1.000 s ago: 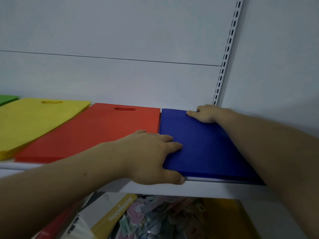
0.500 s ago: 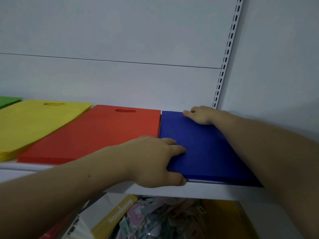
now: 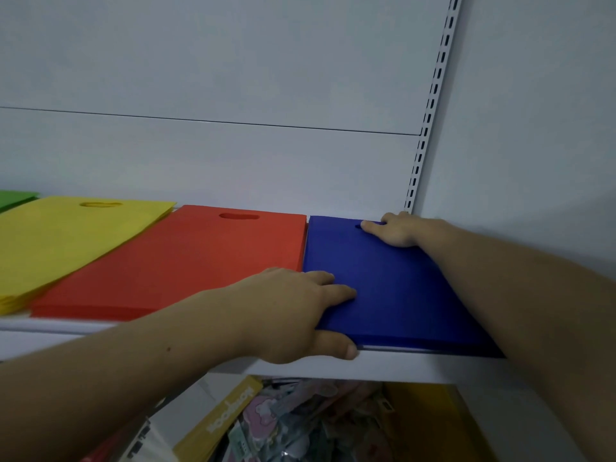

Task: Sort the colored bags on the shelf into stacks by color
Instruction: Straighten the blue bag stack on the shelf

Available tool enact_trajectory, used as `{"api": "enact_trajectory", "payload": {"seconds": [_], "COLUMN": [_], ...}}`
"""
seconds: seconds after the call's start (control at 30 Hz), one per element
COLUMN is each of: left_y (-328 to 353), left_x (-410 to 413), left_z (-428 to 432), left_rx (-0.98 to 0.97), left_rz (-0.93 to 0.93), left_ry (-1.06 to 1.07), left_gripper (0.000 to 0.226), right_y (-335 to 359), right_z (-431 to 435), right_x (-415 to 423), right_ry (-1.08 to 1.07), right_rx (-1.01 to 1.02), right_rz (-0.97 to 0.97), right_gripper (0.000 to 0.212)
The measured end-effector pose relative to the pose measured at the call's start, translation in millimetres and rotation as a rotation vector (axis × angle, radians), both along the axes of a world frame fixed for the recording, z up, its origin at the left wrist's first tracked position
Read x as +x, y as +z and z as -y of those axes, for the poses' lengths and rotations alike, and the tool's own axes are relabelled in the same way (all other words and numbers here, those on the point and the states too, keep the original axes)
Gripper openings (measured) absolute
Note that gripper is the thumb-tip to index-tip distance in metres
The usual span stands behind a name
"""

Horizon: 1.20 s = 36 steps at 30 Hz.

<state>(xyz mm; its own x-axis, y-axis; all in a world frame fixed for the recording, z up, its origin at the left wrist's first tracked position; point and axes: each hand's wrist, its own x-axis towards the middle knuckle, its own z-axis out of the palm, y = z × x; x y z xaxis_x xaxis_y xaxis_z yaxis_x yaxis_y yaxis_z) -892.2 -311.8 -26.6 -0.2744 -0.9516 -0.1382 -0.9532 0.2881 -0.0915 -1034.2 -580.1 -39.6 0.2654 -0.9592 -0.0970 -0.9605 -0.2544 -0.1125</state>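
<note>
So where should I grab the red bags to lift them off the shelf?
Probably the near short edge of the red bags, coming from the front. The stack lies flat with that edge at the shelf lip, while its handle hole sits far back by the wall and the blue bags crowd its right side.
</note>
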Motion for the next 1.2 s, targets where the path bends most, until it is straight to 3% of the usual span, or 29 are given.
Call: {"api": "enact_trajectory", "payload": {"seconds": [0.23,0.43,0.67,0.93,1.2], "left_y": [0,9,17,15,11], "left_x": [-3,-4,13,58,64], "left_z": [-1,-4,31,117,172], "left_rx": [-0.006,0.079,0.001,-0.084,-0.035], "left_rz": [-0.011,-0.065,-0.209,-0.185,-0.203], "left_ry": [0.008,0.077,0.158,0.159,0.154], "left_gripper": [0.074,0.097,0.074,0.072,0.073], "right_y": [-1,2,14,28,19], "right_z": [-3,-9,-24,-63,-132], "right_x": [-2,-2,-3,-11,-24], "right_ry": [0.0,0.028,0.069,0.025,-0.088], "right_rx": [-0.029,-0.07,-0.071,-0.066,0.022], "right_rz": [-0.031,-0.029,0.001,-0.019,0.053], "right_gripper": [0.095,0.09,0.085,0.08,0.077]}}
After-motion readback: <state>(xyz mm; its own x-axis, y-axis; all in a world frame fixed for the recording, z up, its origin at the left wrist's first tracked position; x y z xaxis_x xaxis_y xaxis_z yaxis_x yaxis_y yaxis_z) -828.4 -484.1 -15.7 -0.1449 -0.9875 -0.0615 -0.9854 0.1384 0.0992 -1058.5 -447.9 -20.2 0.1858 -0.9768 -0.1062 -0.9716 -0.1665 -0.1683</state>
